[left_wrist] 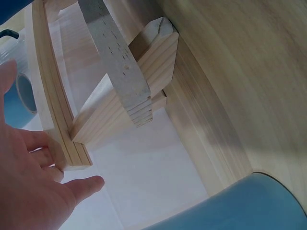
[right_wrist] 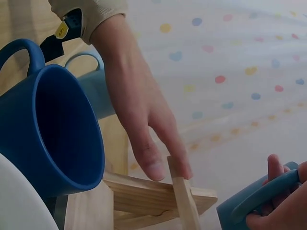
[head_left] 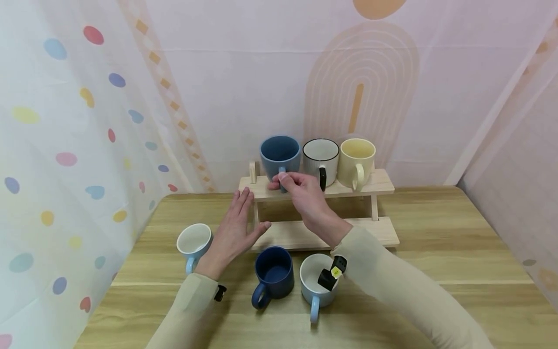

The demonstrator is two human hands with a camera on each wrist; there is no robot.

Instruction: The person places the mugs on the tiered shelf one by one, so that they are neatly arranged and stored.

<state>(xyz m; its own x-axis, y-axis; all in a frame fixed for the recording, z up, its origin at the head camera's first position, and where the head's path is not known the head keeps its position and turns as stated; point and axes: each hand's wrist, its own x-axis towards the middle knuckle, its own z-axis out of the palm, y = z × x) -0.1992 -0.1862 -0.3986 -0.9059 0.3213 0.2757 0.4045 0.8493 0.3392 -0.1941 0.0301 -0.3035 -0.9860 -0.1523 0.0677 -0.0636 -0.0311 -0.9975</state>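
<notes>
A grey-blue mug is at the left end of the upper tier of a two-tier wooden shelf. My right hand pinches its handle, which points toward me; whether the base touches the board cannot be told. In the right wrist view, the fingers of my right hand wrap the handle of that mug. With fingers extended, my left hand is at the shelf's left end. The left wrist view has the left hand against the end of the upper board, thumb apart.
Beside the grey-blue mug stand a white mug with black rim and a yellow mug. On the table before the shelf are a navy mug, a light blue mug and, at left, another light blue mug.
</notes>
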